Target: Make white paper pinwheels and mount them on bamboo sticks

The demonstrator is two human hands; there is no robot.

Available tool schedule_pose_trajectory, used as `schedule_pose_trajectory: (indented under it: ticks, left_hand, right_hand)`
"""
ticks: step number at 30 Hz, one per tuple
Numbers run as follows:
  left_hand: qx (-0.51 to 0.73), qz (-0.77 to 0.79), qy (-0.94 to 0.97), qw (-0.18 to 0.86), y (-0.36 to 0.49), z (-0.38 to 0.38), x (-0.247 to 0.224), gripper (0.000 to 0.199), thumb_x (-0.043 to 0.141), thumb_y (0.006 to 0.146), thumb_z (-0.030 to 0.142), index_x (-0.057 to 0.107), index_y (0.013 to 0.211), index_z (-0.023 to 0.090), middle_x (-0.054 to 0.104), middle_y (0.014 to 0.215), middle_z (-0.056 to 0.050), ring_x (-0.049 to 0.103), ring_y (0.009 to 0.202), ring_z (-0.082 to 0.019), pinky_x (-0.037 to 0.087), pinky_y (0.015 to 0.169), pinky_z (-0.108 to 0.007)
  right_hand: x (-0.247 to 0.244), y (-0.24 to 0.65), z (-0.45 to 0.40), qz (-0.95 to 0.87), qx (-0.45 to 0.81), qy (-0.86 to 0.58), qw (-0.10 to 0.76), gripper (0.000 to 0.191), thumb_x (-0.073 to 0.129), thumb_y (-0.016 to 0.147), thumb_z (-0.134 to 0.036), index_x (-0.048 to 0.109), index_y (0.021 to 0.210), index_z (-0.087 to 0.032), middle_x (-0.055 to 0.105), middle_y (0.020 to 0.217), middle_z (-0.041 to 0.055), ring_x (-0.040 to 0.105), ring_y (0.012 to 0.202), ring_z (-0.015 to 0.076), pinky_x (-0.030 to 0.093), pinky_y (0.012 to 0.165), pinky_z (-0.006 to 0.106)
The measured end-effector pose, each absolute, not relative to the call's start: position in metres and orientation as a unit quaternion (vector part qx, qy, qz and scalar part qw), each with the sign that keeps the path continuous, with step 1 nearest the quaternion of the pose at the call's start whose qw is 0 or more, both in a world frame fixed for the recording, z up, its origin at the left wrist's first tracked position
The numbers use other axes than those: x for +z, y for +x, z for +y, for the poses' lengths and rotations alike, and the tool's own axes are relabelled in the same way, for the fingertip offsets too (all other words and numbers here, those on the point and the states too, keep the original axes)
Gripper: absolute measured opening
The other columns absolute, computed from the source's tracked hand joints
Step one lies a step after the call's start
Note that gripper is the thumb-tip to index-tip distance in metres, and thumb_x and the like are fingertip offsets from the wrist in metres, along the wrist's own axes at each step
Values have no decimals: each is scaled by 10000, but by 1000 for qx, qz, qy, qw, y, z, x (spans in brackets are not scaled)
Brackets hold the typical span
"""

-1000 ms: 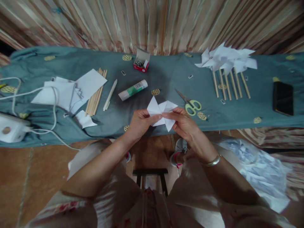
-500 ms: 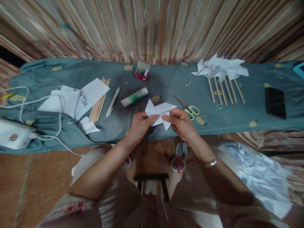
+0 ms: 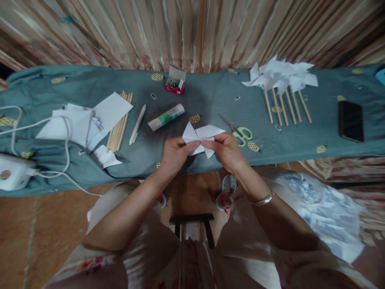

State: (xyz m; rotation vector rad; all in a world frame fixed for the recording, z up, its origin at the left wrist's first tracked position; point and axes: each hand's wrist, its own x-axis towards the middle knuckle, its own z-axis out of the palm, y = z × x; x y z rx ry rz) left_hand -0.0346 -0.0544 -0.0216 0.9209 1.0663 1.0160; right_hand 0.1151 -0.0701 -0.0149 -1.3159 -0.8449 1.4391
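A white folded paper pinwheel (image 3: 207,131) is held over the near edge of the cloth-covered table. My left hand (image 3: 175,154) pinches its left side, thumb on top near the centre. From the other side, my right hand (image 3: 227,151) grips it the same way, and both thumb tips meet at its middle. Fingers beneath the paper are hidden. Just beyond my right hand lie scissors (image 3: 241,134) with light green handles. A glue stick (image 3: 166,117) rests beyond my left hand, and a white pen (image 3: 138,124) lies to its left.
An open red box of small metal pins (image 3: 175,82) stands at the back. Left are wooden sticks (image 3: 125,120), paper sheets (image 3: 73,126) and a white power strip (image 3: 13,172) with cables. Finished pinwheels on sticks (image 3: 281,76) and a phone (image 3: 351,120) lie right. A plastic bag (image 3: 325,216) sits below.
The view has shifted slightly, so the table items appear a little higher. Both hands keep hold of the paper pinwheel, and the thumbs have drawn closer together at its centre.
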Motion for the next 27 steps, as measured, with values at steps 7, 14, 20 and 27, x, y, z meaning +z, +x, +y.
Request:
schedule_pose_trajectory:
  ticks: [7, 14, 20, 27]
  left_hand:
    - [459, 452, 390, 658, -34, -55, -18, 245, 903, 544, 367, 778, 627, 172, 716, 635, -1, 538, 568, -100, 451, 590, -225]
    - [457, 452, 405, 650, -35, -55, -20, 203, 879, 570, 339, 778, 629, 173, 713, 640, -3, 542, 565, -104, 457, 580, -230]
    - [448, 462, 423, 638, -36, -53, -22, 128, 834, 570, 268, 750, 584, 173, 689, 605, 5, 550, 563, -113, 439, 545, -221]
    - [440, 469, 426, 636, -38, -52, -21, 166, 822, 566, 309, 735, 576, 169, 679, 599, 7, 536, 549, -116, 434, 538, -230]
  right_hand:
    - [-17, 117, -71, -328, 600, -544, 486, 202, 856, 534, -360, 741, 615, -216, 687, 592, -30, 546, 549, 119, 456, 571, 271]
    - [-15, 118, -70, -344, 593, -553, 473, 193, 841, 551, -341, 715, 605, -204, 684, 593, -29, 542, 541, 116, 423, 537, 261]
    - [-12, 118, -71, -339, 601, -551, 470, 234, 881, 505, -336, 749, 644, -201, 731, 657, -18, 570, 568, 118, 446, 555, 256]
    - [-11, 114, -72, -332, 594, -557, 475, 342, 921, 454, -450, 697, 574, -221, 702, 601, -26, 580, 579, 137, 474, 584, 279]
